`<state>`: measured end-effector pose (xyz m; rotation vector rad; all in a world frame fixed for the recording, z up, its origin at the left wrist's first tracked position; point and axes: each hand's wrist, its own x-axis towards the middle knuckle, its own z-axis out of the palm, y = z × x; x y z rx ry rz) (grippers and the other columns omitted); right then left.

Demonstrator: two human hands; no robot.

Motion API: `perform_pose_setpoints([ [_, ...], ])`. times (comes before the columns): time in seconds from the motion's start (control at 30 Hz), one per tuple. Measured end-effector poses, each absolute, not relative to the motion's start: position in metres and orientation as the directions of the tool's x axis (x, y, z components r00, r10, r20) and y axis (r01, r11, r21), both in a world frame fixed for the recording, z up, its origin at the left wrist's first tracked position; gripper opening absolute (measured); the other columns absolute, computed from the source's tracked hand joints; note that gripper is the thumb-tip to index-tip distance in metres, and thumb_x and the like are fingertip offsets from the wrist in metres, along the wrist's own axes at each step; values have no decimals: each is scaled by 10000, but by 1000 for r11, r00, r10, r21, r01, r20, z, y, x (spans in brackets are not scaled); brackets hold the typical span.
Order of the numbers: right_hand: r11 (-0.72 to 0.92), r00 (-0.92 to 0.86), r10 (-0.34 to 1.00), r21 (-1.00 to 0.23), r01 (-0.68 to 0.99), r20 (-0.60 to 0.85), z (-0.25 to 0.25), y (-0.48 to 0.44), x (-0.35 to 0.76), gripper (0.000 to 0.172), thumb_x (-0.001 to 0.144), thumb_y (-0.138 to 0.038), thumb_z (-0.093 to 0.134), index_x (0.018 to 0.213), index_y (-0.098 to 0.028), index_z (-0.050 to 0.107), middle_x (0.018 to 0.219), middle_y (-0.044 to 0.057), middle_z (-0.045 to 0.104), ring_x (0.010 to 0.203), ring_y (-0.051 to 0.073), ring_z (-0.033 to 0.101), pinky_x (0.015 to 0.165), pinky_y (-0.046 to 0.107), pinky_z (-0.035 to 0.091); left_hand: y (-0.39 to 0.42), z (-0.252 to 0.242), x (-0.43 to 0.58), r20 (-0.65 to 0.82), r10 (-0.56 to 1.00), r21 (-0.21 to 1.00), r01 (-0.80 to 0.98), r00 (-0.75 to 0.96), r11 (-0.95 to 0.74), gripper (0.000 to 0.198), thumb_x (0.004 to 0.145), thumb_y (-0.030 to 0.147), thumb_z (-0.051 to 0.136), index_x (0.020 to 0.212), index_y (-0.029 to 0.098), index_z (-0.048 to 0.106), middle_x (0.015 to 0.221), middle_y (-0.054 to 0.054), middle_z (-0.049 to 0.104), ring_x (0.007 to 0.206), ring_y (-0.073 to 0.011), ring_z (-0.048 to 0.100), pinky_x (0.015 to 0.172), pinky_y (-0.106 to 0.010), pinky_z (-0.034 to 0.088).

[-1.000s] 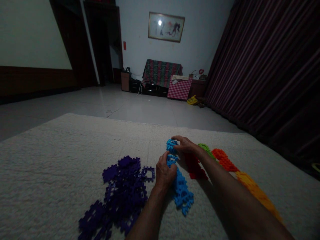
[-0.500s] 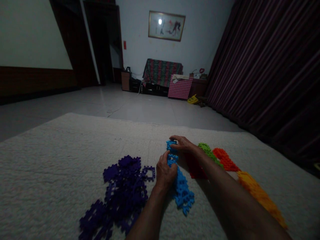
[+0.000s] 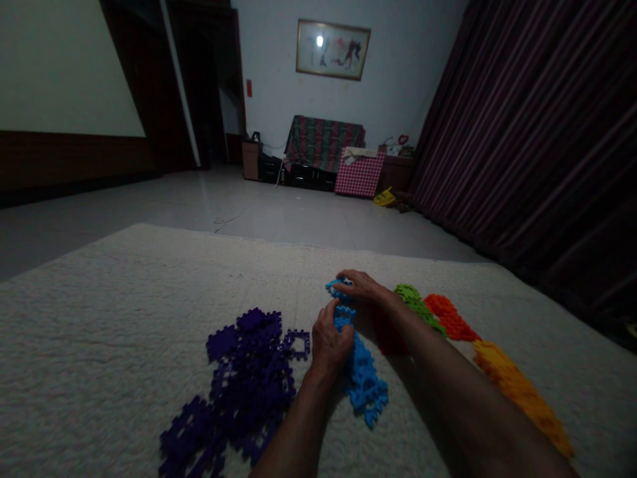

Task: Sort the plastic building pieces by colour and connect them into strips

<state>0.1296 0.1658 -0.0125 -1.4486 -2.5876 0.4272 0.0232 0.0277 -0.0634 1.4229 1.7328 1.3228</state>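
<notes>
A row of blue interlocking plastic tiles (image 3: 362, 378) lies on a cream rug (image 3: 124, 318). My left hand (image 3: 330, 340) is closed on the row near its far end. Just beyond it, my right hand (image 3: 362, 288) pinches a single blue tile (image 3: 336, 289) at the row's far tip. A loose pile of purple tiles (image 3: 243, 385) lies to the left of my left hand. To the right of my right arm run rows of red tiles (image 3: 384, 335), green tiles (image 3: 417, 304), orange tiles (image 3: 450, 317) and yellow-orange tiles (image 3: 522, 392).
The rug ends at a grey tiled floor (image 3: 279, 212). At the far wall stand a cloth-covered sofa (image 3: 323, 147) and a checked red board (image 3: 359, 176). A dark striped curtain (image 3: 537, 146) runs along the right side.
My right hand has tilted the blue tile at the row's far tip slightly leftward. The view has shifted a little. My left hand stays on the row.
</notes>
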Motion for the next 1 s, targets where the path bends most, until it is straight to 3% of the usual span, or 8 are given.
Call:
perform_pose_setpoints([
  [0.23, 527, -548, 837, -267, 807, -5, -13, 173, 121, 334, 944, -351, 477, 1133, -197, 706, 1169, 89, 711, 1051, 211, 655, 881, 283, 496, 28, -65, 23, 183, 933, 916, 397, -309, -48, 568, 715, 120, 554, 1277, 205, 579, 1248, -79, 664, 1166, -218, 607, 1054, -318, 440],
  [0.5, 417, -438, 886, -154, 896, -151, -12, 204, 97, 479, 804, -590, 623, 944, -159, 777, 964, 148, 757, 916, 271, 703, 775, 315, 520, 29, -65, 23, 184, 934, 912, 408, -307, -45, 582, 711, 115, 545, 1285, 200, 577, 1219, -83, 671, 1141, -224, 618, 1036, -320, 453],
  [0.67, 375, -394, 899, -127, 918, -193, -4, 207, 79, 331, 700, -411, 744, 904, -152, 780, 877, 129, 766, 872, 266, 711, 763, 299, 526, 29, -65, 23, 181, 936, 913, 405, -302, -46, 597, 720, 127, 542, 1317, 146, 557, 1247, -121, 656, 1140, -238, 618, 1031, -335, 457],
  [0.77, 408, -428, 898, -168, 898, -108, 8, 200, 81, 394, 760, -312, 678, 1123, -167, 724, 1113, 128, 735, 1016, 257, 684, 847, 282, 515, 29, -65, 23, 184, 935, 913, 404, -304, -49, 592, 720, 125, 541, 1310, 149, 561, 1250, -120, 657, 1150, -237, 615, 1038, -340, 452],
  [0.87, 468, -476, 879, -261, 845, 35, 17, 191, 101, 544, 822, -236, 587, 1362, -179, 551, 1318, 111, 637, 1130, 213, 633, 938, 270, 485, 29, -66, 23, 184, 934, 918, 394, -306, -52, 582, 718, 118, 543, 1298, 155, 571, 1247, -116, 660, 1162, -233, 610, 1050, -334, 444],
  [1.0, 587, -590, 793, -448, 674, 152, 8, 179, 141, 571, 757, -189, 638, 1321, -162, 560, 1304, 122, 633, 1111, 234, 634, 961, 334, 493, 28, -64, 23, 185, 935, 920, 388, -303, -56, 569, 725, 126, 546, 1291, 172, 578, 1240, -105, 663, 1153, -229, 612, 1043, -322, 446],
])
